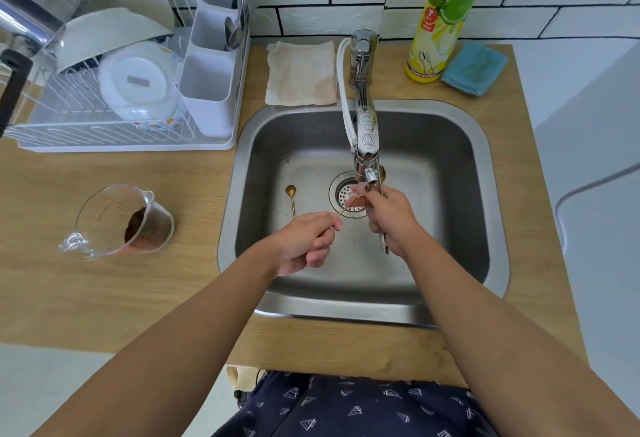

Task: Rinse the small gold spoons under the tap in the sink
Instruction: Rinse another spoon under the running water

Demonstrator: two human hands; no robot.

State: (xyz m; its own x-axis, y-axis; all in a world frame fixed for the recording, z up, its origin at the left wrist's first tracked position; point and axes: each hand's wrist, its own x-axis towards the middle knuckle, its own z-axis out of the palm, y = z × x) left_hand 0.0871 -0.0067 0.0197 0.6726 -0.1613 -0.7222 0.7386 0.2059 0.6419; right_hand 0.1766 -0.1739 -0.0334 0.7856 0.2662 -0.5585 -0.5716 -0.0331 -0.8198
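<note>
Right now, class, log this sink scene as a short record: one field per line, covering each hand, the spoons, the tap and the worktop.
left hand: left hand pinches the thin handle of a gold spoon
right hand: right hand rubs that spoon's bowl end under the tap
other spoon: second gold spoon lies on the sink floor, left of the drain
worktop left: measuring cup with brown residue
behind sink: folded cloth, dish soap bottle, blue sponge

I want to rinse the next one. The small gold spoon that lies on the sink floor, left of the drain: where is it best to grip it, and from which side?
Pinch the thin handle of the small gold spoon near its bare middle, coming from above. It lies flat on the steel sink floor, bowl towards the back wall, handle towards the person; the left hand is closest, but already pinches another spoon.
</note>
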